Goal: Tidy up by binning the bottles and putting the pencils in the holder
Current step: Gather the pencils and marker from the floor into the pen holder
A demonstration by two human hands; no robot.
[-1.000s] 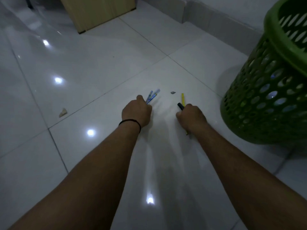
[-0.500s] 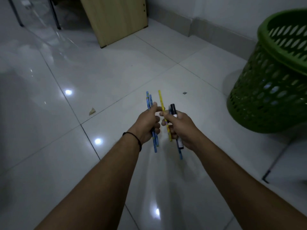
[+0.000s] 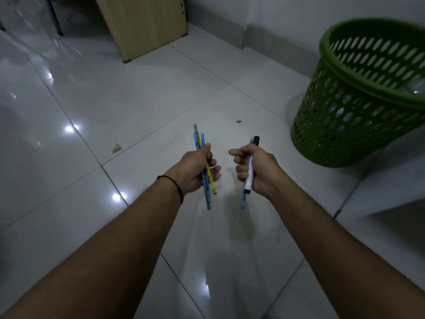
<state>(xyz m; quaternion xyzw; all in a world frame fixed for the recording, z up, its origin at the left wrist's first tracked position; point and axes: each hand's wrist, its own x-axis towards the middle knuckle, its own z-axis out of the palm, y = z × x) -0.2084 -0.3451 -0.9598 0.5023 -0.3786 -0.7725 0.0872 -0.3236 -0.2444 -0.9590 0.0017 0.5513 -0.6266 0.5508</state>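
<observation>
above the tiled floor [image 3: 138,93] your left hand [image 3: 195,169] grips pencils [image 3: 199,143], right hand [image 3: 255,169] clamps a marker [image 3: 249,173]; you're mid-gather, so find the holder next

Both forearms are bare, with no sleeves visible anywhere in the view. The left hand [image 3: 195,169] has a thin black cord bracelet [image 3: 178,188] around the wrist (it looks like a simple band). The right hand [image 3: 257,171] wears nothing.

The glossy white tiled floor [image 3: 128,95] carries a green basket [image 3: 358,107] at the far right. A wooden cabinet [image 3: 142,26] stands at the far side. A paper scrap [image 3: 116,147] lies left, a smaller speck [image 3: 238,121] farther right.
</observation>
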